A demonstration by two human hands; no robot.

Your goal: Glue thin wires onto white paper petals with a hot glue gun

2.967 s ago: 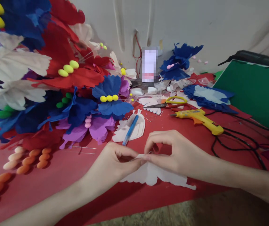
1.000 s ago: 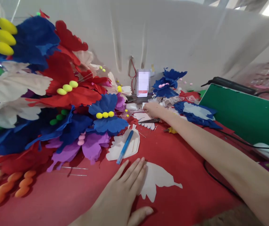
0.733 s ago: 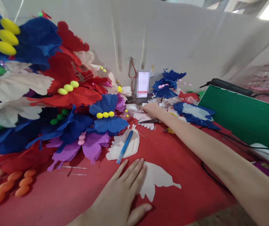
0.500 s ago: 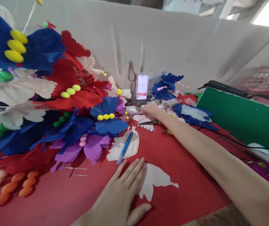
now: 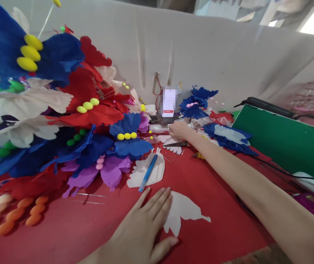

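Observation:
My left hand [image 5: 147, 220] lies flat, fingers stretched, on the left edge of a white butterfly-wing cutout [image 5: 186, 207]. Just beyond its fingertips, a blue pen [image 5: 148, 171] rests on a stack of white wing cutouts [image 5: 135, 176]. My right hand [image 5: 179, 130] is stretched far forward over the clutter at the back, its fingers bent downward. What those fingers grip, if anything, is hidden. Below that hand, dark scissor blades [image 5: 175, 144] lie across a smaller white scalloped piece [image 5: 176, 150].
Finished fabric butterflies [image 5: 131, 145] pile up on the left. Orange bead strips [image 5: 15, 216] lie in front of them. A lit phone [image 5: 168, 102] stands at the back. Blue wing pieces [image 5: 228, 139], a green board [image 5: 280, 143] and black cables [image 5: 278, 170] are on the right.
The view has shifted slightly, so everything sits a little further right in the picture. My left hand stays flat on the white cutout; my right hand stays reached out at the back.

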